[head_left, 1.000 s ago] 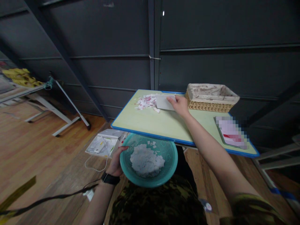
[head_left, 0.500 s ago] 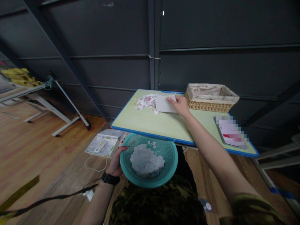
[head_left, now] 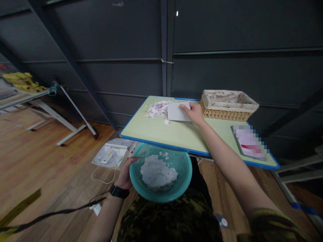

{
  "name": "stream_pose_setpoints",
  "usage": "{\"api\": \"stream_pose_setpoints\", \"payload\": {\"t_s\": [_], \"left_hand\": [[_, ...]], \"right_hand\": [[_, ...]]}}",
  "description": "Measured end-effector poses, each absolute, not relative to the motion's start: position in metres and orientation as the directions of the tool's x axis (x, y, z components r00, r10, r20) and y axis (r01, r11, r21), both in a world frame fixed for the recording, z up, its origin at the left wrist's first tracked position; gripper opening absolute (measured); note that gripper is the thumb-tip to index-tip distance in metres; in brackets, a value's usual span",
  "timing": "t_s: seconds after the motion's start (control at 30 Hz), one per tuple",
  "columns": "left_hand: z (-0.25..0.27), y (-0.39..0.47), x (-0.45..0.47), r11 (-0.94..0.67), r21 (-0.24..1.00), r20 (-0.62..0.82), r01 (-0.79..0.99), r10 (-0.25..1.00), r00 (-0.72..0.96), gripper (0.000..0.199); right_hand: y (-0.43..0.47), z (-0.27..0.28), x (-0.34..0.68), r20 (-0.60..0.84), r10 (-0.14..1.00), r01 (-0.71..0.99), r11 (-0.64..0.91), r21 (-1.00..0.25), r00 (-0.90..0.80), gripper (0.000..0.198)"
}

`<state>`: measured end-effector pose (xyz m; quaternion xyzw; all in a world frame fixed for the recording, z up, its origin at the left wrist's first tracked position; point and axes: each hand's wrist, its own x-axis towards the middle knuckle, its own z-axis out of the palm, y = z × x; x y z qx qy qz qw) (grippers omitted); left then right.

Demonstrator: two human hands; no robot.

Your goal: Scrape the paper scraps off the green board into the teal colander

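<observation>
My left hand (head_left: 127, 173) grips the left rim of a round teal plastic colander (head_left: 186, 179), its thumb over the edge. Inside the colander lies a heap of small white paper pieces (head_left: 157, 173). Over the tabletop, my right hand (head_left: 193, 112) pinches a white card (head_left: 176, 111) with the thumb on top; the fingers beneath are hidden. The card's left edge meets a pile of white and pinkish paper scraps (head_left: 158, 109) on the pale yellow table (head_left: 161, 129) with a blue edge. One scrap lies just below the pile.
A wicker basket with a cloth liner (head_left: 227, 114) stands at the table's back right. A blurred-out flat device (head_left: 249, 143) lies at the right end. Below left, an open white box (head_left: 111, 156) holds cables. A dark wall (head_left: 126, 77) rises behind; another table (head_left: 27, 97) is far left.
Almost nothing differs. The whole view has shifted very slightly, while both hands, the card and the colander keep their places.
</observation>
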<state>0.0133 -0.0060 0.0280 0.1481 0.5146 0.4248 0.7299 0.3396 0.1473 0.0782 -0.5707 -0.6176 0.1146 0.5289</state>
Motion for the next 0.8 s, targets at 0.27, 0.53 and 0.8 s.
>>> {"api": "stream_pose_setpoints", "payload": {"t_s": [0.27,0.53,0.8], "left_hand": [[0.0277,-0.0055,0.0133,0.601,0.648,-0.626,-0.467,0.77,0.123,0.012],[0.0268,-0.0064,0.0123,0.606,0.644,-0.629,-0.467,0.767,0.126,0.011],[0.024,-0.0061,0.0107,0.623,0.63,-0.639,-0.463,0.755,0.147,0.015]], "right_hand": [[0.1454,0.0779,0.3361,0.508,0.843,0.593,0.321,-0.738,0.176,0.056],[0.146,0.0813,0.3446,0.575,0.797,0.687,0.314,-0.655,0.183,0.049],[0.1405,0.0851,0.3426,0.608,0.763,0.775,0.244,-0.583,0.217,0.047]]}}
